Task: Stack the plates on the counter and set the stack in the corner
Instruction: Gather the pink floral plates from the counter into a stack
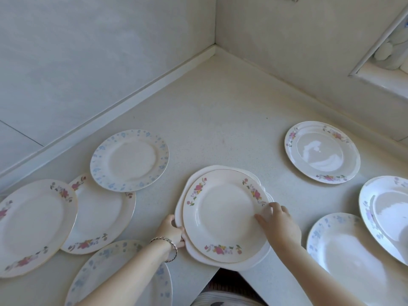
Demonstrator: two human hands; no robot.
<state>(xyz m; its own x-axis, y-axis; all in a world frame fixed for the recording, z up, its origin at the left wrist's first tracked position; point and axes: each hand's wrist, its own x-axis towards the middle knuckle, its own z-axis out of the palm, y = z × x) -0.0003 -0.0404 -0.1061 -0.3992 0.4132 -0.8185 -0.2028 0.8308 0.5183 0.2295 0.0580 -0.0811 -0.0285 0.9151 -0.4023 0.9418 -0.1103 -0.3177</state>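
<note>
- Head view looks down on a pale tabletop (220, 120) set between two walls. The corner (215, 49) lies far off, well apart from every plate.
- At the near middle I see the stack begun: a rose-sprigged top plate (223, 217) lies on a plain white scalloped plate (194, 176), whose near rim reaches the tabletop's near edge.
- The left hand (171, 231), with a bracelet (164, 241) at the wrist, is holding: its fingers curl narrowly round the white plate's left rim.
- On the right hand (279, 224) the thumb lies flat on the top plate's face and the fingers hook over its right rim, pinching it. Whether they also catch the white plate beneath I cannot tell.
- Loose on the left: a blue-leaf plate (129, 160) farthest, a large rose plate (33, 226) overlapping a second rose plate (99, 217), and a near blue plate (119, 277) partly under the left forearm.
- Loose on the right: a far rose plate (322, 152) alone, and a lilac-edged plate (388, 215) overlapping a near-right blue plate (344, 255).
- I judge the job to be early. Two of the nine plates I count are stacked, seven wait to be gathered, and the stack has not yet gone to the corner.
</note>
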